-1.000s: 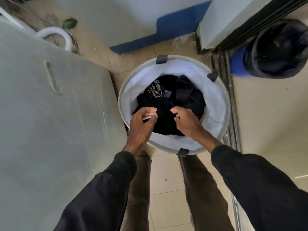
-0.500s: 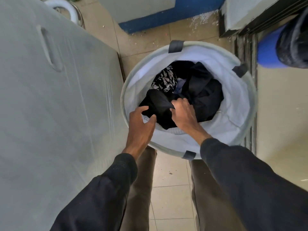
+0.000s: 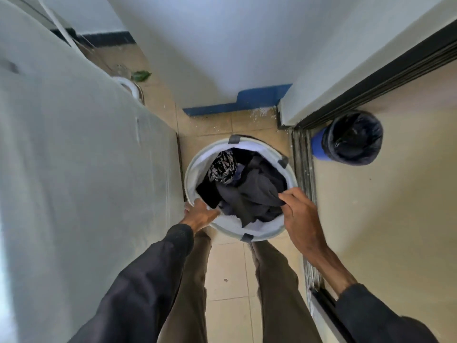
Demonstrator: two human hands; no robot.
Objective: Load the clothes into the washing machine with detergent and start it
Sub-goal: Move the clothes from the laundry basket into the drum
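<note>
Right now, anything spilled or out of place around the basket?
White flecks lie scattered on the floor tiles below the blue skirting, beyond the laundry basket: spilled powder or flaked paint, cannot tell. A green leaf lies farther left. Nothing else stands out.

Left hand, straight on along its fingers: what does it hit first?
The left hand holds the laundry basket at its near-left rim, fingers aimed into it. Straight on, it would likely first meet the dark clothes piled inside, though depth is unclear.
</note>
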